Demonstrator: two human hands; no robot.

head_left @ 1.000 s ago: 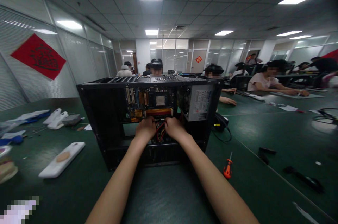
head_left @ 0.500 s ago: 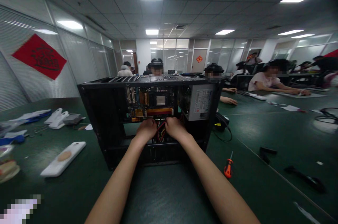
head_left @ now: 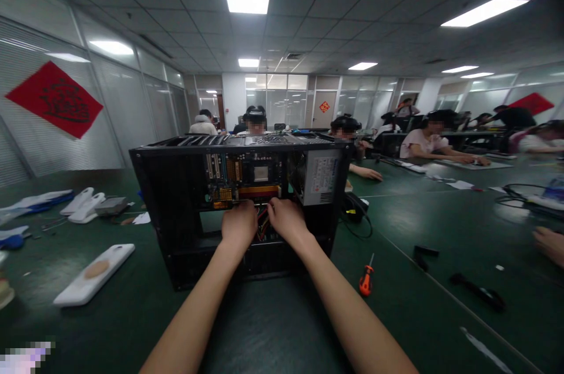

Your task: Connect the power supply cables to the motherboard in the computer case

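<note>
An open black computer case stands on the green table in front of me. Inside it I see a motherboard and a grey power supply. Both my hands reach into the case just below the motherboard. My left hand and my right hand are side by side, fingers curled in among a bundle of red and yellow cables. The fingertips are hidden behind the backs of the hands.
An orange-handled screwdriver lies right of the case. A white panel lies to the left, with more white parts beyond it. Black strips lie at the right. Another person's hand shows at the right edge. Several people sit at far tables.
The view has shifted slightly to the right and down. My hands stay in the case among the cables, barely moved. Another person's hand has come into view at the right edge.
</note>
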